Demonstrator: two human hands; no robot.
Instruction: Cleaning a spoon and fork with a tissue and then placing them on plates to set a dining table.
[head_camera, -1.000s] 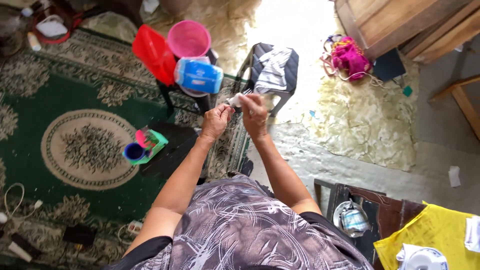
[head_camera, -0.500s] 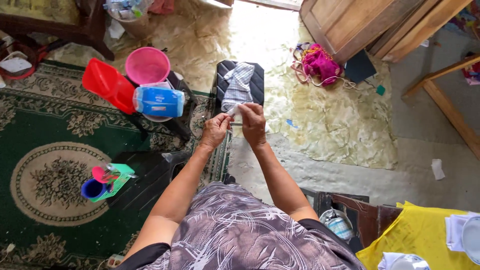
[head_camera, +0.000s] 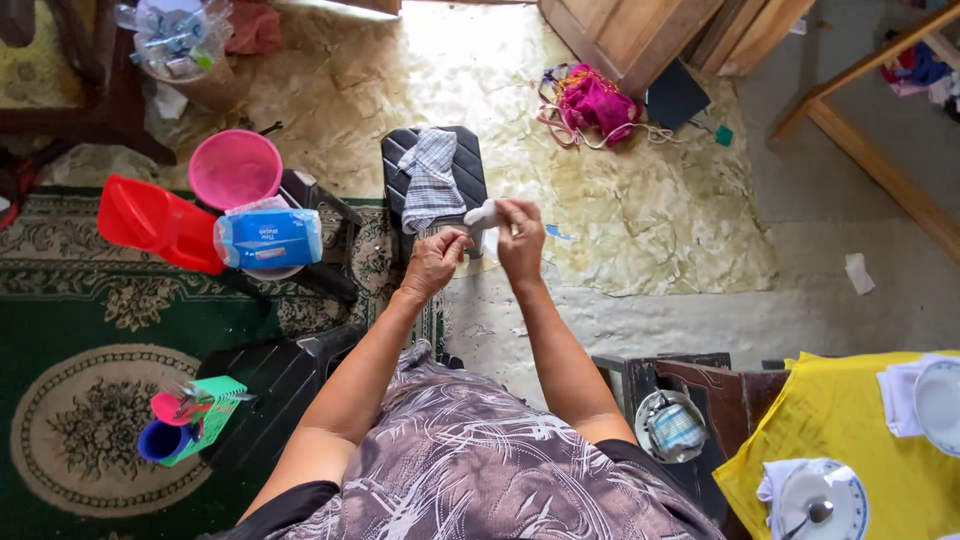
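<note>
Right hand (head_camera: 521, 238) pinches small white soft roll (head_camera: 482, 213), held above black plastic stool (head_camera: 462, 175); roll's long axis slants toward left hand (head_camera: 436, 262), fingers curled together just beside it.

Blue-and-white soft rectangular packet (head_camera: 268, 238) lying across a bowl beside the red container (head_camera: 160, 225), left of the hands

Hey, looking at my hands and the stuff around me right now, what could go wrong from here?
The small white item is held only at the fingertips of the right hand, high above the floor, with the left hand beside it; it could slip and drop. The checked cloth lies loose on the black stool just below and might slide off if knocked. The blue pack rests atop a white bowl and looks easy to tip.
</note>
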